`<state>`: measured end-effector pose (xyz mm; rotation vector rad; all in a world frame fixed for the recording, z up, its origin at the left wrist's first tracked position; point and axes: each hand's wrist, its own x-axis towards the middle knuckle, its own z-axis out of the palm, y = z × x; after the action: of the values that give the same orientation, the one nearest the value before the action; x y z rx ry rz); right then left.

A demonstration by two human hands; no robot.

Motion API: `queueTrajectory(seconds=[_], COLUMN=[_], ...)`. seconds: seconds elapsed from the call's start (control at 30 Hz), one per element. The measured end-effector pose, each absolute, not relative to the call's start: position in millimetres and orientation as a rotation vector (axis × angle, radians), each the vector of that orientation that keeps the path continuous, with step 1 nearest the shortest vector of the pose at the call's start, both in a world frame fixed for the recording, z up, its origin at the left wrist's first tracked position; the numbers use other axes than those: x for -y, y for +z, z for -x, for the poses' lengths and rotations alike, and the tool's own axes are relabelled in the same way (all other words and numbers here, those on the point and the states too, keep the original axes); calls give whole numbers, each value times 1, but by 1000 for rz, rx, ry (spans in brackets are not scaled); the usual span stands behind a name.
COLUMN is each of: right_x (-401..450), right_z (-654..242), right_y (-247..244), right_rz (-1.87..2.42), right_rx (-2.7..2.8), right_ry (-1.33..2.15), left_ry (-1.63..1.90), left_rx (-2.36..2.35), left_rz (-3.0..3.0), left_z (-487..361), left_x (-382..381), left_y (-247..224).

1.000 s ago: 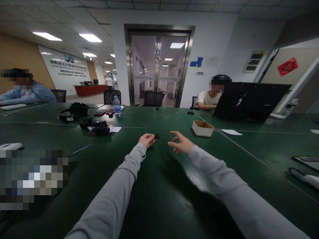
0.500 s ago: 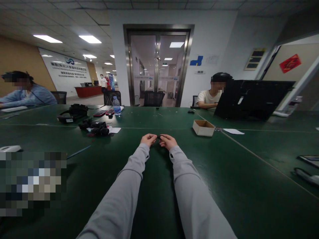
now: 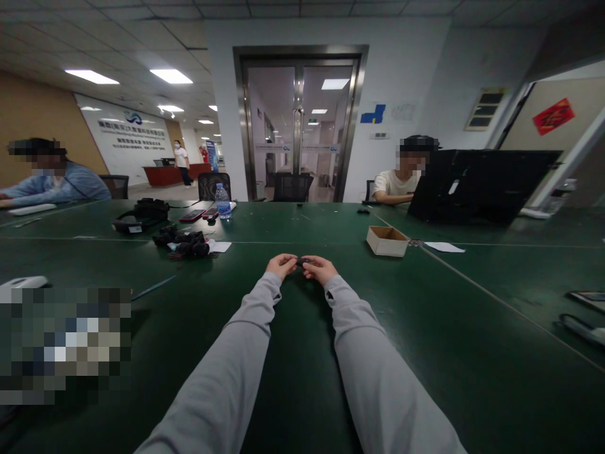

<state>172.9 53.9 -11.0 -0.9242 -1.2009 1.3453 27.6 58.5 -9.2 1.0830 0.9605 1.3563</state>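
The left grip point(image 3: 282, 265) and right grip point(image 3: 321, 269) are both pinched on one small black piece point(image 3: 301, 261), held between them over the counter point(image 3: 302, 353). Taking it up two-handed looks done; letting go is not. Whether the piece is altered I cannot tell, as fingers cover much of it. The box point(image 3: 387, 242) sits beyond to the right, the bottle point(image 3: 222, 200) farther off to the left. A second earlier, only the left grip has the piece, with the right spread and apart; the box stays put.
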Motion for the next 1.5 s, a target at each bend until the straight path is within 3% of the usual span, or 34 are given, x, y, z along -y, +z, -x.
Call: queueTrajectory(seconds=[1.5], right_x=[-52], right_z=[-172], right_y=[-14], right_rz=[907], right_rx=[1394], right_ry=[1211], left_ry=[1249], left_rx=[-1245], left_rz=[-1190], left_z=[-27], left_x=[-61], left_y=[-6])
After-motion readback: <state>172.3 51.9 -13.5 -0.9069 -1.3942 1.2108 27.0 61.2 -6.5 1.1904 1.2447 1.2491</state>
